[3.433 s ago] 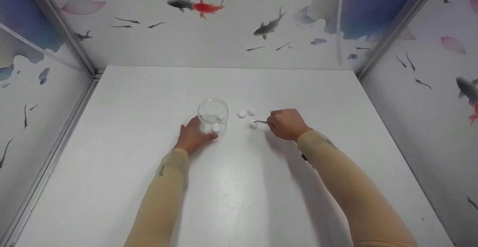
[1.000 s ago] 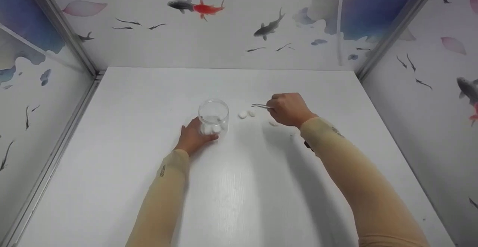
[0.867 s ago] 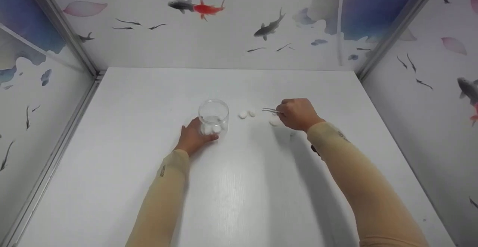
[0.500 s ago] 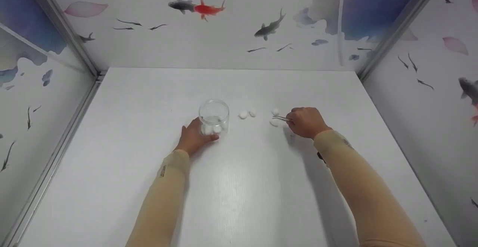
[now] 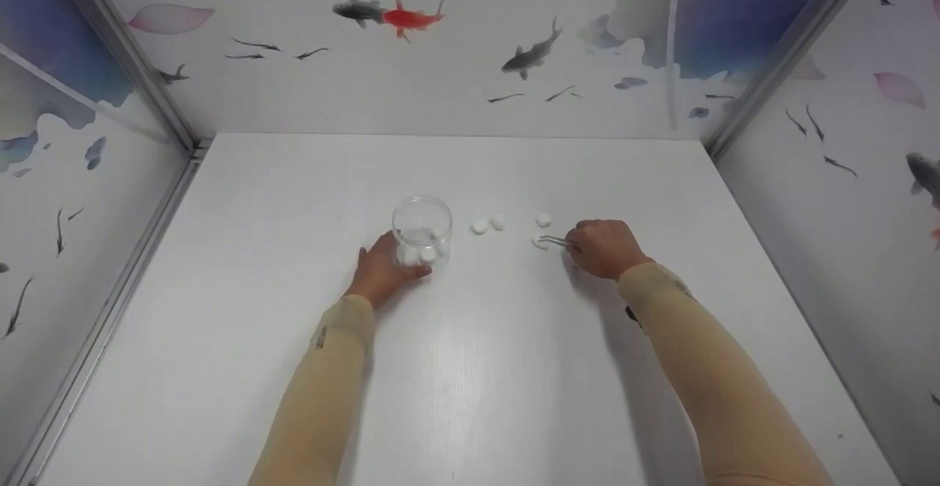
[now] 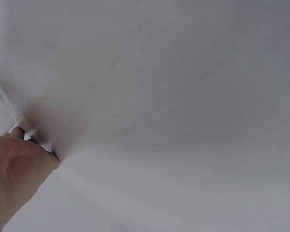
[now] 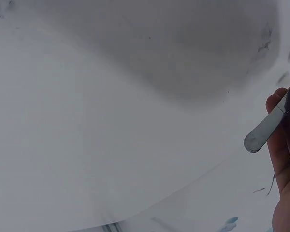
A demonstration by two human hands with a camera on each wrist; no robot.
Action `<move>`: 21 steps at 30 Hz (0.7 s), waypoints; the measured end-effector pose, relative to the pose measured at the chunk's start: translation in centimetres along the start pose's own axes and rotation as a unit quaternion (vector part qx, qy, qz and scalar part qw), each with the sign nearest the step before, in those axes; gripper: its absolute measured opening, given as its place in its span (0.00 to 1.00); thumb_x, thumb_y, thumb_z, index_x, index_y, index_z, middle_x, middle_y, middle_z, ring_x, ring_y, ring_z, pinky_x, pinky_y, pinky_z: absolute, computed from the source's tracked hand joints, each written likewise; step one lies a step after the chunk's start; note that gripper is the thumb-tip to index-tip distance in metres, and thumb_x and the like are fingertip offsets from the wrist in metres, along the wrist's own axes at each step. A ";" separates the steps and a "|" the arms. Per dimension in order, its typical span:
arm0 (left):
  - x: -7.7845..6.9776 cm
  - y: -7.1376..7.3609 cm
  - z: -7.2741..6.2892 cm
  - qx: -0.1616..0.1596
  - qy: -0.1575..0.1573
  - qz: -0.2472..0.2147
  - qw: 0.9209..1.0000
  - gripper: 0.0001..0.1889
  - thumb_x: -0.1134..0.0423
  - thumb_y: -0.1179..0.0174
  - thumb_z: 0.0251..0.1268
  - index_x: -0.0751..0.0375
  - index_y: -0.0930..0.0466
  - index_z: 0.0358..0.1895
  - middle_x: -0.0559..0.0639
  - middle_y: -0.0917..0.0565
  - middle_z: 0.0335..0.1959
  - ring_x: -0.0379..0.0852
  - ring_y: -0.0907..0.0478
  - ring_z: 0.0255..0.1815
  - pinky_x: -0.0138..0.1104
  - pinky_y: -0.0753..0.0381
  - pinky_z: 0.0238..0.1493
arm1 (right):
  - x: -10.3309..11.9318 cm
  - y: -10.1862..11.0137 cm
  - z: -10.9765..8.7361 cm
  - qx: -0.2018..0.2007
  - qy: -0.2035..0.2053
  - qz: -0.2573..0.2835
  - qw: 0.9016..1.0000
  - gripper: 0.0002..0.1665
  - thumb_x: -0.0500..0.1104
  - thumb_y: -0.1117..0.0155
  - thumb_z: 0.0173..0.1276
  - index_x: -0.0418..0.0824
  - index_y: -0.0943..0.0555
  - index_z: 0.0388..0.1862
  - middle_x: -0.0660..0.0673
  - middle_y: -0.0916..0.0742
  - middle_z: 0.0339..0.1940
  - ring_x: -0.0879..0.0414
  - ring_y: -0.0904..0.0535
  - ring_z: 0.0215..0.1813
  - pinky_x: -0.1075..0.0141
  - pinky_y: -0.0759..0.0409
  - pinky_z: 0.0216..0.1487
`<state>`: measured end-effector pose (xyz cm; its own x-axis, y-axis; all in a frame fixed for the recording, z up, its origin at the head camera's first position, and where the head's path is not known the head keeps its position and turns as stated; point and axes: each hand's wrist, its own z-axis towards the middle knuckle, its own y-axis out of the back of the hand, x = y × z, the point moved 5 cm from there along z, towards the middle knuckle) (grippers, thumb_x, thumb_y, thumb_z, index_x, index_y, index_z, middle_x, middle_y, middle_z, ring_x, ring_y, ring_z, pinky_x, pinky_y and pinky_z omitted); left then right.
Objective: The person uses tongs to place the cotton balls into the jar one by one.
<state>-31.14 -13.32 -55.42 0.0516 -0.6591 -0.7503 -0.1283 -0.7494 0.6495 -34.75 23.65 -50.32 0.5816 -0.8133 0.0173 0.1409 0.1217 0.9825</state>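
Observation:
My left hand [image 5: 378, 271] holds the lower side of a clear open jar [image 5: 422, 216], fingers behind it and thumb along its front. Several white cotton balls [image 5: 428, 255] lie at the jar's bottom. My right hand [image 5: 606, 247] grips metal tweezers [image 5: 559, 241], whose bent tips point left and are over or at a cotton ball [image 5: 538, 242] on the table; whether they pinch it I cannot tell. Another cotton ball [image 5: 543, 219] lies just behind. In the right wrist view the tweezers' broad rear end [image 7: 265, 131] sticks out of my fingers.
Two more cotton balls, one farther left [image 5: 479, 227] and one beside it [image 5: 499, 222], lie between jar and tweezers on the white table [image 5: 455, 368]. Printed panels with fish [image 5: 529, 56] enclose the back and sides.
A cotton ball that lay under the tweezers 3.4 s ago is gone from that spot. During the last second the tweezers have moved right and nearer to me, down to another ball. Jar stays put.

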 end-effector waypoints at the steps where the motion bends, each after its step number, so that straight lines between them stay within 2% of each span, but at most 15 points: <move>1: 0.0 0.0 0.0 -0.001 0.001 0.001 1.000 0.53 0.44 0.26 0.54 0.59 0.46 0.78 0.55 0.39 0.77 0.51 0.49 0.79 0.49 0.74 0.77 | 0.0 -0.1 0.0 0.001 0.000 0.002 1.000 0.06 0.37 0.34 0.66 0.40 0.10 0.35 0.47 0.13 0.28 0.56 0.20 0.26 0.58 0.17 0.29; 11: 0.0 -0.1 0.2 0.000 -0.003 0.009 1.000 0.52 0.44 0.27 0.55 0.60 0.45 0.78 0.56 0.38 0.76 0.53 0.48 0.78 0.50 0.73 0.77 | 0.4 -0.3 0.2 0.011 -0.011 0.008 1.000 0.07 0.36 0.35 0.66 0.40 0.10 0.34 0.47 0.13 0.28 0.55 0.22 0.26 0.58 0.17 0.30; 21: 0.1 0.0 0.0 0.007 0.000 -0.001 1.000 0.52 0.44 0.27 0.55 0.58 0.47 0.79 0.55 0.39 0.77 0.52 0.50 0.79 0.50 0.75 0.77 | 0.8 0.6 0.5 -0.039 0.016 0.002 0.999 0.06 0.35 0.34 0.64 0.40 0.10 0.31 0.47 0.14 0.26 0.55 0.19 0.25 0.59 0.16 0.27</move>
<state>-31.17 -13.35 -55.51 0.0522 -0.6582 -0.7510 -0.1427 -0.7493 0.6467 -34.61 22.84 -49.60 0.6075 -0.7942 0.0134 0.2002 0.1694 0.9650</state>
